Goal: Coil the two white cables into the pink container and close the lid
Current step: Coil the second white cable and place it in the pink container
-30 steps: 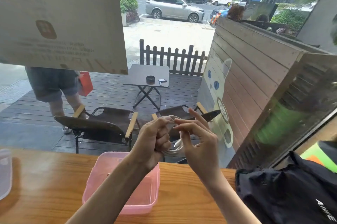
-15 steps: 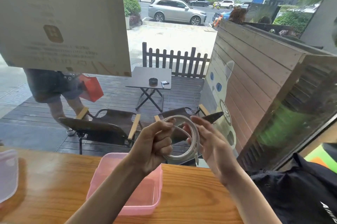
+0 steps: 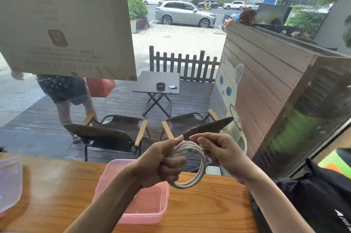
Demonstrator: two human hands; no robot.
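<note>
Cable point(image 3: 197, 172) coiled mid-air, above the pink container point(image 3: 150, 208), at its 1 o'clock. Left hand point(image 3: 163, 164) fisted round loops; right hand point(image 3: 218, 149) pinching the top. Keep loops even, then lower flat inside.

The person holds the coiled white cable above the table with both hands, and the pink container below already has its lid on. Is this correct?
Not quite: the head view shows the pink container open, without lid. The rest holds: left hand and right hand hold the coiled white cable above the table.
</note>
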